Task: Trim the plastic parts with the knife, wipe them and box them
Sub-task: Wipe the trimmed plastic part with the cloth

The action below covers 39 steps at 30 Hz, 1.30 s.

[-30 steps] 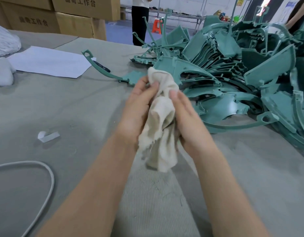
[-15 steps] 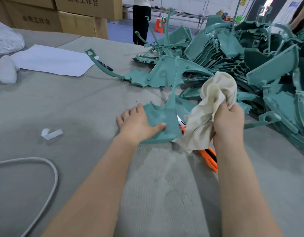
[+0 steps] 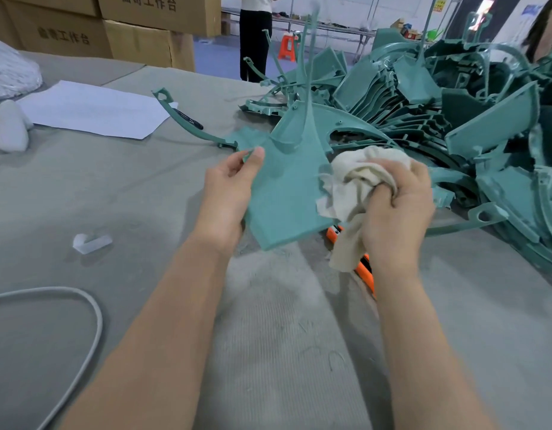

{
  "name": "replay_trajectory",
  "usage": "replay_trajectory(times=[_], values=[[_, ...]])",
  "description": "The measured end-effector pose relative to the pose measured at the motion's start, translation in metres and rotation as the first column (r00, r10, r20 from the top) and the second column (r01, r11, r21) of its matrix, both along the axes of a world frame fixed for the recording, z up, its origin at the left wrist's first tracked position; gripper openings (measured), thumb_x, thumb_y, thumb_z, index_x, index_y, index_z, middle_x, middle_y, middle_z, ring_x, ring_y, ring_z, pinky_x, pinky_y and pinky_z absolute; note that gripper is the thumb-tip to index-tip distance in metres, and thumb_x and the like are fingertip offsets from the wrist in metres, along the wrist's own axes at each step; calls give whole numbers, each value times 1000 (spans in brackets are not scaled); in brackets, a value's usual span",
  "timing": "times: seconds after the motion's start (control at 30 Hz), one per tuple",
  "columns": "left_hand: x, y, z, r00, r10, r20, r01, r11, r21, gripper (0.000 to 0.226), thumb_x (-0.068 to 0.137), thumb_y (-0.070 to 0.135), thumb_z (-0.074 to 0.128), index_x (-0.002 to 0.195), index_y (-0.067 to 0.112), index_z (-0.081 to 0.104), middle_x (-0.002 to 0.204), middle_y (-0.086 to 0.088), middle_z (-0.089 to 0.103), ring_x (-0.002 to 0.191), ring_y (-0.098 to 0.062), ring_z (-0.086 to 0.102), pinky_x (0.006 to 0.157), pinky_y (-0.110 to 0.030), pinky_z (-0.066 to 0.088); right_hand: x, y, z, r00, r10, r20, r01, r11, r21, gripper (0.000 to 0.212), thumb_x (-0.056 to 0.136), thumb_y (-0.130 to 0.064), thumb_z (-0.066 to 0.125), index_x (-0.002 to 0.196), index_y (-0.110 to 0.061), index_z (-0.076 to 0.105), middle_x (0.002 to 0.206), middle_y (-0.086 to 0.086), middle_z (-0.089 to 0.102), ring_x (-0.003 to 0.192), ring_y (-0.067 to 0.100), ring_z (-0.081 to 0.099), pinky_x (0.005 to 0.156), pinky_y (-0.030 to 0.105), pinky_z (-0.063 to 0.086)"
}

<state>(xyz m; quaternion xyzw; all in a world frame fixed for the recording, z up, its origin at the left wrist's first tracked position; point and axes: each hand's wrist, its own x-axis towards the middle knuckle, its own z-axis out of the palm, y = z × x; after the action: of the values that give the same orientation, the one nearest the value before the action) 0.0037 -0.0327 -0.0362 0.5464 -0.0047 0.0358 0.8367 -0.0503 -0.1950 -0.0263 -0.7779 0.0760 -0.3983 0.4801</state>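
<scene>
Grey felt-covered worktop (image 3: 138,193) fills the view. A large pile of teal plastic parts (image 3: 473,125) occupies its far right, the parts stacked and interlocked. Printed cardboard boxes (image 3: 135,41) stand beyond the far left edge. A white paper sheet (image 3: 94,110) lies flat at far left.

One plastic part (image 3: 284,193) is held clear of the worktop at centre, just left of the pile. Its flat panel tilts toward the viewer and a thin stem rises from its far end.

The left hand (image 3: 228,193) grips the panel's left edge, with the thumb laid on the upper face near the far corner and the fingers curled behind.

The right hand (image 3: 398,209) is closed into a fist round a bunched cream cloth (image 3: 355,184). The cloth touches the panel's right edge, and a loose tail hangs below the fist.

An orange knife (image 3: 367,270) lies on the worktop under the right hand and cloth tail, only partly visible. Blade condition cannot be determined.

A white cable (image 3: 93,318) curves across the near left. A small white scrap (image 3: 91,242) lies left of the left forearm, apart from it.
</scene>
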Motion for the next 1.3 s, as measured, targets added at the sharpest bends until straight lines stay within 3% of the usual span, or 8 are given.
replay_trajectory(times=[0.13,0.23,0.37,0.67,0.9,1.0,1.17,1.3], values=[[-9,-9,4,881,-428,-204,395,900,-183,46,90,54,49,103,16,71,101,-8,73,86,-20,72,66,-31,58,-1,31,-7,970,213,-117,-240,915,-324,38,86,3,47,117,-8,67,119,5,56,105,11,53,94,11,35],[-9,-15,0,874,-431,-222,392,898,-200,49,90,58,47,84,20,77,86,-2,74,79,-14,72,62,-24,56,-1,50,-12,885,331,-328,-457,754,-472,47,100,-16,46,145,-3,40,153,15,36,144,24,29,119,25,16],[-5,-17,2,921,-356,-157,324,926,-196,47,94,54,45,111,19,70,106,-3,73,100,-16,69,78,-28,56,6,54,-12,945,132,-298,-295,738,-608,46,104,-18,33,150,-11,33,161,1,22,150,19,14,121,36,4],[-6,-6,8,958,-278,-65,264,949,-170,49,99,48,37,130,15,56,117,-5,69,104,-21,68,80,-36,58,30,32,-10,918,-79,-388,-145,845,-515,43,103,-13,31,144,-3,41,155,12,32,141,26,30,114,42,23],[2,-11,2,972,-213,-104,206,976,-74,47,97,52,41,109,13,65,102,-5,72,98,-20,68,81,-30,55,9,82,-14,945,58,-321,-230,815,-532,51,100,-9,36,150,-7,31,160,12,22,147,24,19,117,23,5],[3,-5,-1,959,-243,-148,222,965,-142,47,94,58,42,94,19,68,92,0,71,94,-16,67,86,-30,51,-5,99,-19,939,97,-330,-281,769,-574,52,97,-12,37,149,-10,36,161,6,23,149,23,14,119,39,3],[-1,-16,0,963,-256,-82,241,958,-155,49,100,49,36,131,18,56,121,-2,67,108,-18,65,91,-36,52,46,57,20,863,-143,-485,-167,824,-541,53,101,-16,33,153,-17,24,164,-1,11,151,18,2,119,54,2],[2,-7,0,979,-163,-124,149,982,-113,43,98,50,41,113,19,67,101,3,74,92,-11,71,66,-23,56,16,84,-3,905,-23,-424,-247,782,-572,56,98,-13,35,153,-20,26,163,-1,17,150,16,6,119,48,-2]])
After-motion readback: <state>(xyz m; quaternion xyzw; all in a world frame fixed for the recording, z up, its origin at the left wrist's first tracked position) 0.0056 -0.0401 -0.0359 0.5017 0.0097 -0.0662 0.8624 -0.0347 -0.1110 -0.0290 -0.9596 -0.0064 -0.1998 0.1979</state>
